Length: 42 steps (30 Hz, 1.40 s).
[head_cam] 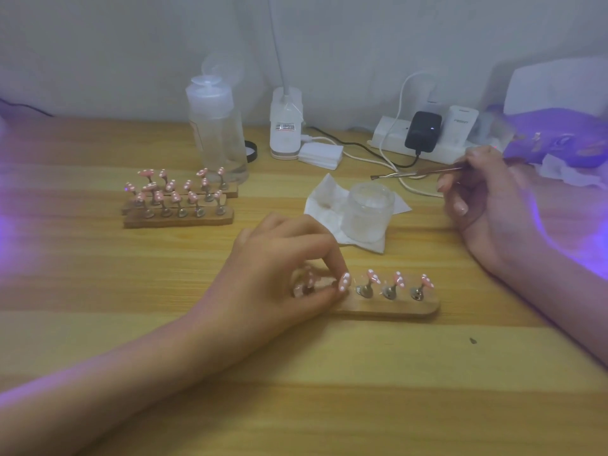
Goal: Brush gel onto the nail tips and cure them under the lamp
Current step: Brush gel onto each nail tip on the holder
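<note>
Nail tip in hand: a pink nail tip with white dots (pixel 344 284), on its small metal stand at the left part of the near wooden strip (pixel 391 307).
Left hand: the left hand (pixel 283 268) pinches that tip between thumb and forefinger and covers the strip's left end.
Other tips on the strip: three more dotted pink tips (pixel 399 279) stand tilted on metal stands to the right of the fingers, apart from them.
Right hand: the right hand (pixel 483 199) is raised at the right, its fingers curled round the handle of a thin brush (pixel 418 171), whose bristles point left above a white cable.
Jar: a clear glass jar (pixel 367 210) sits on a white tissue (pixel 324 199), between the two hands and farther back.
Lamp: the white lamp (pixel 556 90) glows purple at the far right edge.
Finished sets: three more strips of pink tips (pixel 179 199) lie together at the left, just in front of a clear plastic bottle (pixel 214 126).
Back edge: a white power strip (pixel 388 136) with a black plug (pixel 422 133).
Surface: a wooden table (pixel 296 390).
</note>
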Tool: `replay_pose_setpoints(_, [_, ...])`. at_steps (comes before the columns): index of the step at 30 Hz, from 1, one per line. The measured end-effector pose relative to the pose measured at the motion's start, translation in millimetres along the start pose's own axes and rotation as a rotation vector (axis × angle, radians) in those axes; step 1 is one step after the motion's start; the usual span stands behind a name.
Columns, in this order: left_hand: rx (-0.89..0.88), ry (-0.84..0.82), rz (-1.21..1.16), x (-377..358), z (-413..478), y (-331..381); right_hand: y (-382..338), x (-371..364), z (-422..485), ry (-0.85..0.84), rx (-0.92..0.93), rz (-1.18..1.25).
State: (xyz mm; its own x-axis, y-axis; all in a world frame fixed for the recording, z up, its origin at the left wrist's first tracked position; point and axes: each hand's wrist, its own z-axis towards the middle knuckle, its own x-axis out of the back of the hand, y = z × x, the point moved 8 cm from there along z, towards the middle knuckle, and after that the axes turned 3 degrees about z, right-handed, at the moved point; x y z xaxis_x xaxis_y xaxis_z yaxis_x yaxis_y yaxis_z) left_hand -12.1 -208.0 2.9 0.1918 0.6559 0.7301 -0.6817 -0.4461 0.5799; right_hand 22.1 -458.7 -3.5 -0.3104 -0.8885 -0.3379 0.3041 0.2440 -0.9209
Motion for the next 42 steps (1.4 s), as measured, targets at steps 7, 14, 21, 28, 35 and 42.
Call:
replay_pose_setpoints(7, [-0.042,0.097,-0.246,29,11,21,-27,-11,-9,-0.107,0.23,-0.153])
replay_pose_setpoints(14, [-0.011,-0.07,-0.432,56,67,8,-50,-57,-13,-0.435,0.246,-0.48])
replay_pose_setpoints(21, [0.139,0.07,-0.734,40,96,-21,-45,-69,-13,-0.542,0.224,-0.601])
replay_pose_setpoints(28, [0.177,-0.008,-0.788,13,85,-37,-28,-67,-11,-0.588,0.106,-0.587])
replay_pose_setpoints(35, [0.177,0.107,-0.699,10,70,-49,-36,-50,1,-0.414,0.111,-0.445])
replay_pose_setpoints(42, [0.156,0.139,-0.73,5,67,-50,-42,-30,2,-0.248,0.169,-0.275])
